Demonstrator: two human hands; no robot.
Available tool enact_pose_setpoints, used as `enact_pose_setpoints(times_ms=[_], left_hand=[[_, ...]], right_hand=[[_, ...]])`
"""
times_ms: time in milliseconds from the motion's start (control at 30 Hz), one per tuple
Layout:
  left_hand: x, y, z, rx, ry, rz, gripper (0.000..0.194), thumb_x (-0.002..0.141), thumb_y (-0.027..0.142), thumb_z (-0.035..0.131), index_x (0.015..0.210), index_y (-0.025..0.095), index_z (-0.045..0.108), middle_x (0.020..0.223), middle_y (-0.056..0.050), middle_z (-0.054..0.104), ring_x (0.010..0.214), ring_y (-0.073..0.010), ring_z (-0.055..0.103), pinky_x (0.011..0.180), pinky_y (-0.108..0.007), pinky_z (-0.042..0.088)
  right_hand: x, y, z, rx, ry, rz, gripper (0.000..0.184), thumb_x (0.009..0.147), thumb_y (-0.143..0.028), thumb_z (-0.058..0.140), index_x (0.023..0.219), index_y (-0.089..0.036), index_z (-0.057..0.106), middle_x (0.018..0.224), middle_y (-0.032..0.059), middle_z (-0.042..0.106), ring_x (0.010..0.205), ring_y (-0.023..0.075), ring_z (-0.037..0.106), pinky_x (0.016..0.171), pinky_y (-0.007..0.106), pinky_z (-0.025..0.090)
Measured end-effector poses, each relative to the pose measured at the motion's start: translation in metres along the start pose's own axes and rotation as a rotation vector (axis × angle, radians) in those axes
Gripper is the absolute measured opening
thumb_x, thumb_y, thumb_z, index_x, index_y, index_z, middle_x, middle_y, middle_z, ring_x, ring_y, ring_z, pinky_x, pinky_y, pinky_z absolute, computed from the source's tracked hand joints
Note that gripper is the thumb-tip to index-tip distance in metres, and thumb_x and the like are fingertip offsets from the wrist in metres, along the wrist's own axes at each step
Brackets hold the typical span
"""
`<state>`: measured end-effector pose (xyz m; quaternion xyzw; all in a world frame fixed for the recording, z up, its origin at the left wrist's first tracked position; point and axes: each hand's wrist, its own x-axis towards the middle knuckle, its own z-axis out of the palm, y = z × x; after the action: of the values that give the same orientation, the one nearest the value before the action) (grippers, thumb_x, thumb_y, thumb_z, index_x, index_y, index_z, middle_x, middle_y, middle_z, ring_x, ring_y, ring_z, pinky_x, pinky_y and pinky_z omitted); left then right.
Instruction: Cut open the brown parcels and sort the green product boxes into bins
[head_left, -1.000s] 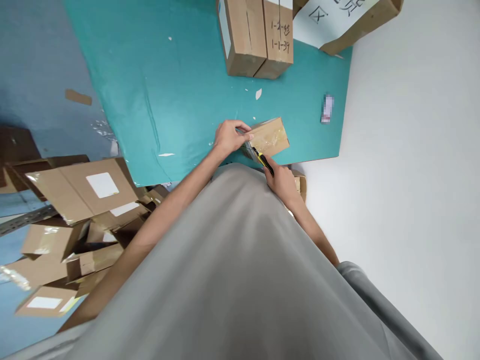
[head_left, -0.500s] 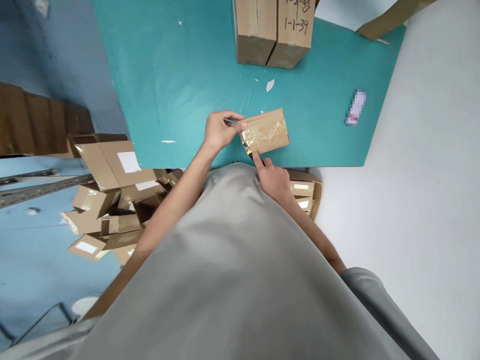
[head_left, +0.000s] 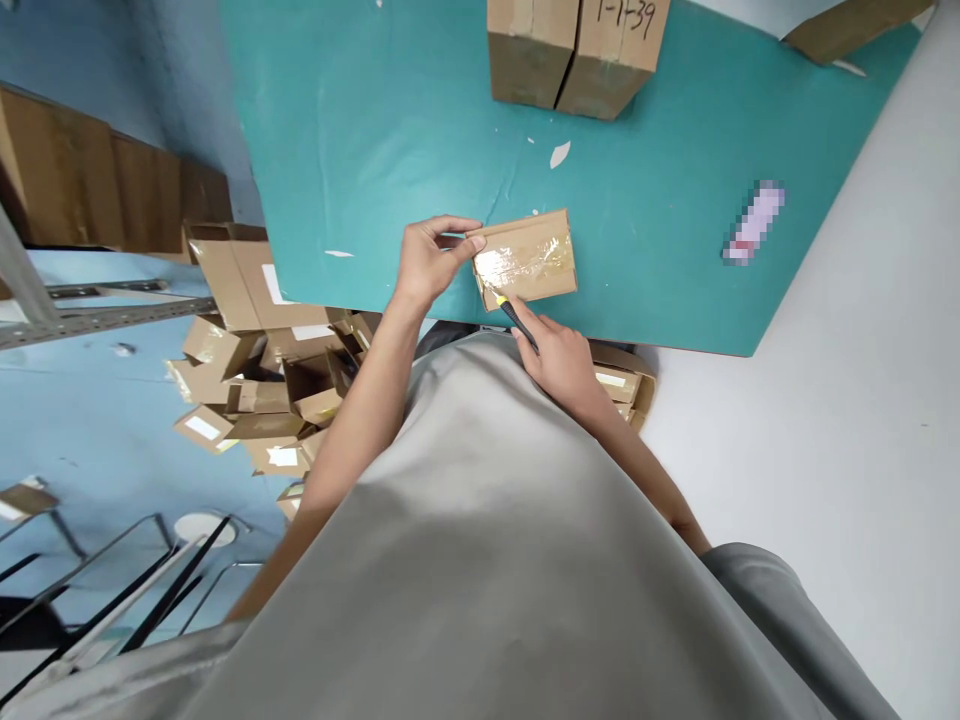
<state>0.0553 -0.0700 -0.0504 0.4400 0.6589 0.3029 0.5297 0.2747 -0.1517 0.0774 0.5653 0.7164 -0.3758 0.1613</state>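
Right by the near edge of the flat teal surface (head_left: pixel 375 140) sits the small oblong brown cardboard box (head_left: pixel 529 262), left grip (head_left: pixel 433 262) on its left end, right grip (head_left: pixel 559 360) and slim black-and-yellow cutter (head_left: pixel 517 323) at its near-left corner. Behind it, two brown cardboard cartons (head_left: pixel 600 70) stand side by side, white paper scrap (head_left: pixel 559 154) in between. Over right, a blurred pale pink item (head_left: pixel 757 212); down left, heaped brown cardboard boxes (head_left: pixel 261 397).

Shown in brown on the small carton (head_left: pixel 526 264), black and yellow on the cutter (head_left: pixel 517 321), plain teal across the desk (head_left: pixel 390 150).
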Motion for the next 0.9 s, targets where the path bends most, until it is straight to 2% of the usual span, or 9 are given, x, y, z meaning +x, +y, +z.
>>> enact_pose_setpoints(times_ms=[167, 233, 367, 467, 533, 600, 733, 833, 900], left_hand=[[0.004, -0.008, -0.001, -0.025, 0.023, 0.017, 0.042, 0.083, 0.051, 0.094, 0.111, 0.02, 0.088, 0.116, -0.009, 0.087, 0.102, -0.026, 0.08, 0.089, -0.036, 0.065], [0.005, -0.012, -0.001, -0.054, 0.024, 0.04, 0.039, 0.083, 0.049, 0.093, 0.109, 0.02, 0.089, 0.114, -0.009, 0.087, 0.098, -0.0258, 0.08, 0.087, -0.037, 0.066], [0.007, -0.012, -0.003, -0.042, 0.016, 0.036, 0.036, 0.085, 0.049, 0.092, 0.109, 0.022, 0.089, 0.11, -0.009, 0.087, 0.096, -0.0262, 0.08, 0.082, -0.037, 0.065], [0.007, -0.007, -0.006, -0.002, -0.007, 0.021, 0.038, 0.086, 0.05, 0.092, 0.11, 0.021, 0.089, 0.111, -0.009, 0.087, 0.101, -0.0272, 0.08, 0.083, -0.035, 0.066], [0.008, -0.003, -0.008, 0.009, -0.029, 0.014, 0.038, 0.085, 0.05, 0.094, 0.11, 0.022, 0.089, 0.111, -0.009, 0.088, 0.103, -0.028, 0.08, 0.084, -0.035, 0.066], [0.009, -0.001, -0.012, 0.006, -0.046, 0.011, 0.039, 0.084, 0.051, 0.095, 0.108, 0.021, 0.089, 0.111, -0.009, 0.088, 0.103, -0.0284, 0.081, 0.085, -0.036, 0.067], [0.013, 0.003, -0.019, -0.005, -0.089, 0.009, 0.039, 0.082, 0.052, 0.097, 0.104, 0.021, 0.088, 0.113, -0.01, 0.089, 0.103, -0.0282, 0.081, 0.087, -0.037, 0.067], [0.016, 0.003, -0.02, 0.003, -0.145, 0.014, 0.043, 0.081, 0.054, 0.098, 0.106, 0.02, 0.088, 0.113, -0.01, 0.088, 0.104, -0.0283, 0.081, 0.088, -0.035, 0.067], [0.015, 0.001, -0.02, 0.014, -0.16, 0.033, 0.046, 0.082, 0.056, 0.097, 0.11, 0.02, 0.087, 0.114, -0.01, 0.088, 0.105, -0.0279, 0.081, 0.089, -0.035, 0.066]], right_hand=[[0.014, 0.011, 0.004, 0.187, 0.025, -0.051, 0.063, 0.12, -0.037, 0.046, 0.182, -0.031, 0.045, 0.14, 0.0109, 0.084, 0.118, 0.0355, 0.081, 0.106, 0.045, 0.061], [0.023, 0.019, 0.006, 0.332, 0.029, -0.081, 0.061, 0.118, -0.039, 0.049, 0.179, -0.03, 0.051, 0.133, 0.0091, 0.086, 0.11, 0.0329, 0.083, 0.102, 0.044, 0.064], [0.039, 0.038, 0.011, 0.749, -0.096, -0.122, 0.067, 0.116, -0.05, 0.054, 0.176, -0.023, 0.054, 0.101, 0.0037, 0.086, 0.067, 0.0189, 0.074, 0.071, 0.033, 0.066], [0.044, 0.044, 0.015, 0.89, -0.148, -0.159, 0.071, 0.115, -0.053, 0.054, 0.177, -0.017, 0.052, 0.097, 0.0023, 0.085, 0.057, 0.0138, 0.065, 0.058, 0.027, 0.061], [0.043, 0.038, 0.017, 0.782, -0.101, -0.154, 0.067, 0.117, -0.048, 0.052, 0.178, -0.02, 0.051, 0.102, 0.0034, 0.086, 0.066, 0.0161, 0.072, 0.066, 0.028, 0.064], [0.041, 0.025, 0.016, 0.526, -0.024, -0.118, 0.062, 0.118, -0.041, 0.053, 0.178, -0.029, 0.052, 0.117, 0.005, 0.088, 0.088, 0.0224, 0.082, 0.082, 0.033, 0.067], [0.034, -0.001, 0.012, 0.042, -0.016, -0.065, 0.064, 0.118, -0.034, 0.053, 0.181, -0.042, 0.045, 0.151, 0.0065, 0.079, 0.125, 0.0322, 0.08, 0.108, 0.041, 0.062], [0.022, 0.0, 0.013, 0.033, 0.013, -0.076, 0.06, 0.12, -0.037, 0.047, 0.18, -0.038, 0.048, 0.151, 0.009, 0.079, 0.129, 0.0331, 0.079, 0.111, 0.041, 0.06], [0.015, 0.012, 0.018, 0.136, 0.169, -0.049, 0.058, 0.121, -0.043, 0.044, 0.178, -0.034, 0.053, 0.155, 0.0107, 0.077, 0.138, 0.0343, 0.075, 0.114, 0.043, 0.06]])
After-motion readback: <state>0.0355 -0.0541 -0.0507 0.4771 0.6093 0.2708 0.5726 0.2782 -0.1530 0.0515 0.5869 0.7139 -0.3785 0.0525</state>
